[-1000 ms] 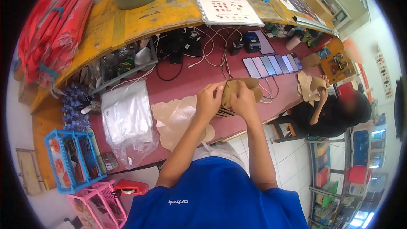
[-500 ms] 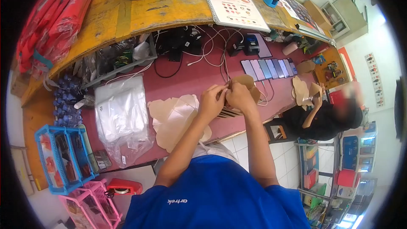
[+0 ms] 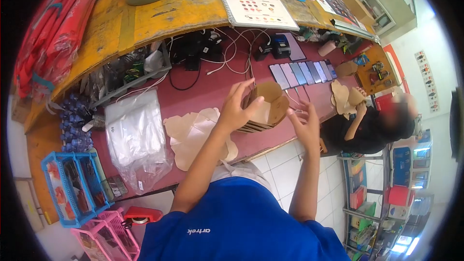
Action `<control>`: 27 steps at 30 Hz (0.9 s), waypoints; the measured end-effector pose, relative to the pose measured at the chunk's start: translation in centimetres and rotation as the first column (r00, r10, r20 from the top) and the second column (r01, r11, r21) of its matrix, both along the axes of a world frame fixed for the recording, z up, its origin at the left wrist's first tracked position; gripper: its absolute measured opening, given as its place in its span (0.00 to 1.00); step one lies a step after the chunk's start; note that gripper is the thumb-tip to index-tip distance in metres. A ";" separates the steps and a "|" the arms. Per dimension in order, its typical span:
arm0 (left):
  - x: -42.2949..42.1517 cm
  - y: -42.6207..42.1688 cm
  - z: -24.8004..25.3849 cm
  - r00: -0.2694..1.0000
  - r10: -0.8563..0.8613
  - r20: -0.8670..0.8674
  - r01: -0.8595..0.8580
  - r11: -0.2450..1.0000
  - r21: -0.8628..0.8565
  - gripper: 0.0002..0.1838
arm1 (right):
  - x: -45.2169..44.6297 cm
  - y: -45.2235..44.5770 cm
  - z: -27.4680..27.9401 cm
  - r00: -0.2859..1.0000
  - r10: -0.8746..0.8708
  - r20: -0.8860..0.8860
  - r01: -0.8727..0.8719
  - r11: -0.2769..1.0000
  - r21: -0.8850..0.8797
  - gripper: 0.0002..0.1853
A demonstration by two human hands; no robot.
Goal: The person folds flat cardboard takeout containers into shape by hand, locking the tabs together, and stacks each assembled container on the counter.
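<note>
A brown cardboard box with rounded flaps stands upright, its top open, above a stack of nested brown card at the table's front edge. My left hand is at the box's left side, thumb and fingers spread around its corner. To the right of the box, my right hand is raised with its fingers apart and nothing in it. Flat unfolded card blanks lie left of the box, partly behind my left forearm.
Clear plastic bags lie at the left, near a blue basket. Phones in a row and cables lie behind the box. At the right, a co-worker handles brown card. A yellow wooden shelf overhangs the table's back.
Both hands were together on the box's flaps. My right hand has moved off to the right and opened, my left hand has spread its fingers, and the box's opening now shows.
</note>
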State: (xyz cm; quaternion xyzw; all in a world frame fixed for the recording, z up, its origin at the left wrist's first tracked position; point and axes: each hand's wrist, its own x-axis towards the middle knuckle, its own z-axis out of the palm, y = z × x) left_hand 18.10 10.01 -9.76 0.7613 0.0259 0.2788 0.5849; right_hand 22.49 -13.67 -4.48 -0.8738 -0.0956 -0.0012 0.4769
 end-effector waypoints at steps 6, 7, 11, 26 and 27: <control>3.6 -0.6 -2.8 0.957 -0.218 -0.189 0.135 0.918 -0.372 0.24 | 2.5 1.3 -6.6 0.997 0.005 -0.077 0.019 0.949 0.315 0.29; 3.3 -0.5 -2.5 0.948 -0.238 -0.212 0.148 0.918 -0.368 0.23 | 2.6 0.9 -7.1 0.989 0.028 -0.148 0.031 0.925 0.379 0.26; 3.6 -0.9 -3.4 0.962 -0.163 -0.218 0.081 0.936 -0.342 0.19 | 1.6 1.3 -6.8 0.965 0.082 -0.248 0.058 0.858 0.510 0.18; 2.7 -3.6 -2.6 0.984 0.050 -0.172 -0.062 0.996 -0.061 0.19 | 0.6 1.5 -7.8 0.980 -0.067 -0.190 0.140 0.902 0.408 0.14; 2.5 -3.6 -2.2 0.985 0.045 -0.168 -0.055 0.997 -0.057 0.19 | 0.6 1.4 -8.3 0.980 -0.072 -0.186 0.144 0.899 0.412 0.14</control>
